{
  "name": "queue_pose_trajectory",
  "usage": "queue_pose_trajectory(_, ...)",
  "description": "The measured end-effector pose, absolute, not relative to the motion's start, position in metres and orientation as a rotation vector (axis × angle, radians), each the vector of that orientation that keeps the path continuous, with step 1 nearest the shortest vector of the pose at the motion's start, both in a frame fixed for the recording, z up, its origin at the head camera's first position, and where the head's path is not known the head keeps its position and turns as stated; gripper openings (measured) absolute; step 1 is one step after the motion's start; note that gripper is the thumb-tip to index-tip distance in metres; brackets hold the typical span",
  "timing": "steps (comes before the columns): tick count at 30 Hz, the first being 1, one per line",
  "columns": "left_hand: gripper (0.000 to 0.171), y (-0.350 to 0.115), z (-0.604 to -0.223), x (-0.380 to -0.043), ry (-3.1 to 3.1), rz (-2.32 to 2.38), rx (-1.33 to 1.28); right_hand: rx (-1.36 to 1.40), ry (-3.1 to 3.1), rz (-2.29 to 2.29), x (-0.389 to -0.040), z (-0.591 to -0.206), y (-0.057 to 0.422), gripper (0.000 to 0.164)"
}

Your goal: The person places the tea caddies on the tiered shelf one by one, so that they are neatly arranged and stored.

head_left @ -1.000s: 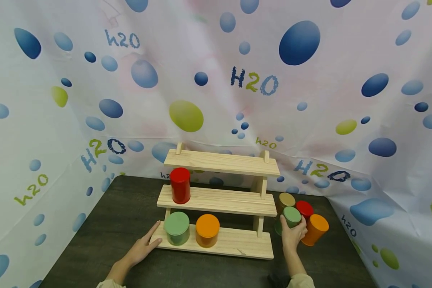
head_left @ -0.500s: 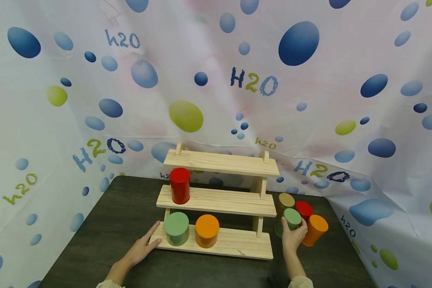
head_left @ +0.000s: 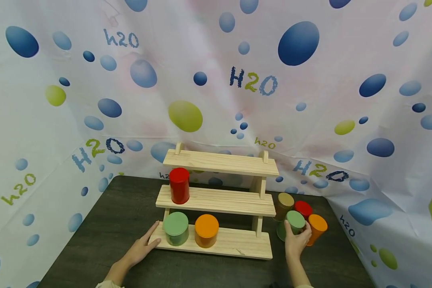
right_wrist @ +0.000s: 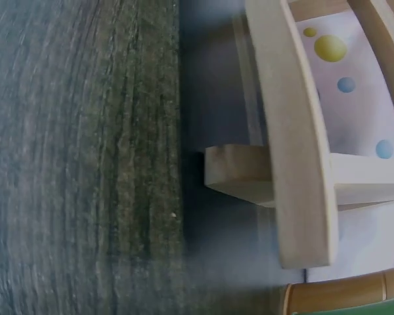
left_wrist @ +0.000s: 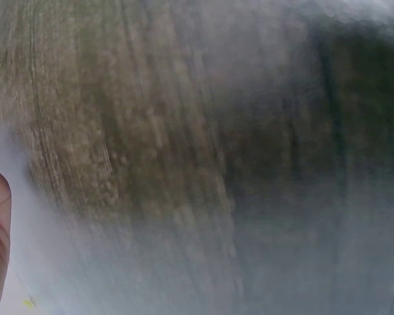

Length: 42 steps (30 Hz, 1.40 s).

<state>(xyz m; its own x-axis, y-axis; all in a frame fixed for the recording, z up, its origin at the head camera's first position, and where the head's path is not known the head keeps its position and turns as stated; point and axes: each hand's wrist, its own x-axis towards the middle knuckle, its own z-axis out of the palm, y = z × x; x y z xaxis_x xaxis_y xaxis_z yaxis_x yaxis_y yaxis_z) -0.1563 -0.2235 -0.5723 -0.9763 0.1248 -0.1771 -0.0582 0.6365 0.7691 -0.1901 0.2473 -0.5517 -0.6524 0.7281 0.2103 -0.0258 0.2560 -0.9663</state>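
In the head view my right hand grips a green-lidded canister, thumb on its left side and fingers on its right. Part of its green body shows left of the thumb. Close around stand a tan canister, a red canister and an orange canister. In the right wrist view a green edge crosses the bottom corner. My left hand touches the lower left end of a three-tier wooden shelf, fingers fairly straight. The left wrist view is mostly blurred tabletop.
On the bottom tier sit a short green canister and a short orange canister. A tall red canister stands at the left of the middle tier. Behind the dark table hangs a dotted curtain.
The right hand has shifted the green canister slightly toward me and to the right, away from the tan one. The left hand stays at the shelf's end.
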Motion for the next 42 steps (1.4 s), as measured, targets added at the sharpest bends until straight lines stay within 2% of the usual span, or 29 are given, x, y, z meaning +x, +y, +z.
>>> queue_pose_trajectory(24,0.071,-0.224,-0.571,-0.154,2.622,1.284,0.079,-0.413,-1.777,1.381,-0.184,-0.497,0.239,0.062)
queue_pose_trajectory(42,0.07,-0.225,-0.573,-0.156,2.609,1.322,0.092,-0.243,-1.742,1.402,-0.184,-0.466,0.212,0.059)
